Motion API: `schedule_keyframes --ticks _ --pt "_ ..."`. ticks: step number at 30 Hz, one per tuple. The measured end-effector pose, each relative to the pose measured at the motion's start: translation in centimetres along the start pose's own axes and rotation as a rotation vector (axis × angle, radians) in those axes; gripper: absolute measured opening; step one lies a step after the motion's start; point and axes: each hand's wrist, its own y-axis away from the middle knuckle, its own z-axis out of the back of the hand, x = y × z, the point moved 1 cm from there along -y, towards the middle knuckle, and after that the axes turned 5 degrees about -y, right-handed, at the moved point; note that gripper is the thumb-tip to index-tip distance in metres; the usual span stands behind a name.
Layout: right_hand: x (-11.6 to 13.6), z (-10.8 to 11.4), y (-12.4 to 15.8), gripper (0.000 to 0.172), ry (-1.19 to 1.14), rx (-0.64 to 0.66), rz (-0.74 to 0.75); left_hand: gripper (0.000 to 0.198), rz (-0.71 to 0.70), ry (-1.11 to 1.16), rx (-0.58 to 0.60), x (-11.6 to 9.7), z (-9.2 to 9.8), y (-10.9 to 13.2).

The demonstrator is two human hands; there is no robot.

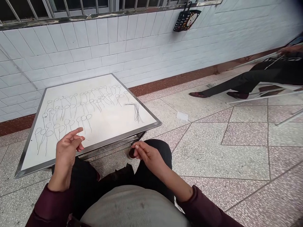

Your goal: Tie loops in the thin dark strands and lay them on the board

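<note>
My left hand (69, 145) is above the near edge of a white-topped table (111, 126). Its thumb and fingers pinch together, the index finger pointing out, and a faint thin dark strand shows at the fingertips. Over my right knee, my right hand (148, 154) is closed in a pinch; anything between its fingertips is too fine to see. Rows of thin dark strands with a loop at one end (82, 118) lie across the tabletop. Near the table's right side sits a loose bunch of straight dark strands (136, 113).
A metal rim edges the table, which stands by a white tiled wall (94, 47). A patterned bag (187, 20) hangs from the window ledge. At right another person's legs (227, 85) stretch out from a seat. White paper (182, 116) lies on the floor.
</note>
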Motion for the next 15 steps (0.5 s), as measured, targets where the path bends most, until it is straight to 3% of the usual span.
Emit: schedule_keyframes --ticks 5,11,15 --pt "2.9 -0.1 -2.3 0.035 -0.120 0.109 -0.009 0.044 0.050 0.024 0.081 -0.2 -0.6 -0.2" --pt "5.2 -3.4 -4.7 0.018 -0.119 0.293 0.025 0.050 0.014 -0.002 0.197 -0.4 -2.9 0.3" --pt "4.3 -5.8 -4.9 0.014 -0.176 0.226 0.000 0.055 0.025 -0.042 0.353 -0.4 -4.4 -0.2"
